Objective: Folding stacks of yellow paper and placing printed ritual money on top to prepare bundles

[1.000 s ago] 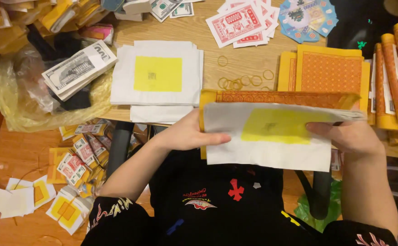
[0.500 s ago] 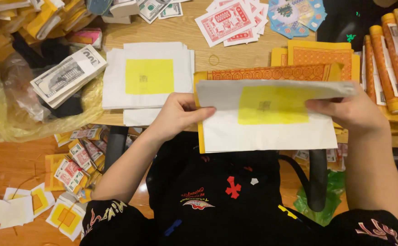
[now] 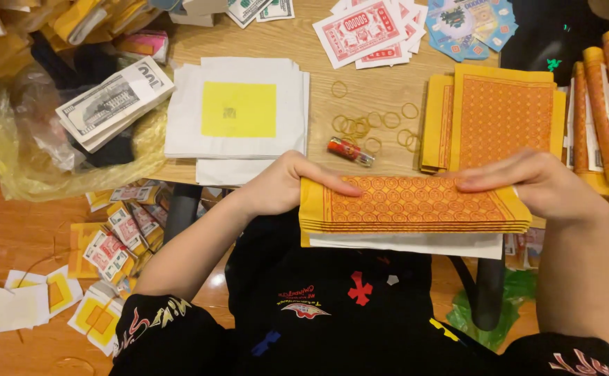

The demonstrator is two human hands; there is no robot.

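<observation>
The wooden counter [image 3: 381, 97] carries the biggest spread: a pile of white sheets with a yellow square [image 3: 238, 111] lies flat toward its left part, squared up so single sheets can be lifted off, and a pile of orange patterned sheets [image 3: 503, 115] lies to the right in the same way. Farther back lie red-and-white printed notes [image 3: 363, 31] and blue printed cards [image 3: 471, 28], fanned loosely. At the left, a bundle of mock banknotes [image 3: 113, 101] rests on a crumpled yellow plastic bag [image 3: 60, 163].

At the near edge of the counter, both hands hold a stack of orange paper with white sheets beneath [image 3: 412, 212], level and lengthwise between them. The left hand [image 3: 283, 184] grips the stack's left end, fingers laid flat over the top; the right hand [image 3: 537, 184] closes on the right end likewise. Held this way from both ends, the layers stay aligned, probably so their edges sit flush.

Just beyond the stack lie loose rubber bands [image 3: 370, 125], within reach of either hand, and a small red tube [image 3: 349, 151] beside them. On the floor [image 3: 12, 244] at the left, smaller paper packets [image 3: 113, 240] lie scattered.
</observation>
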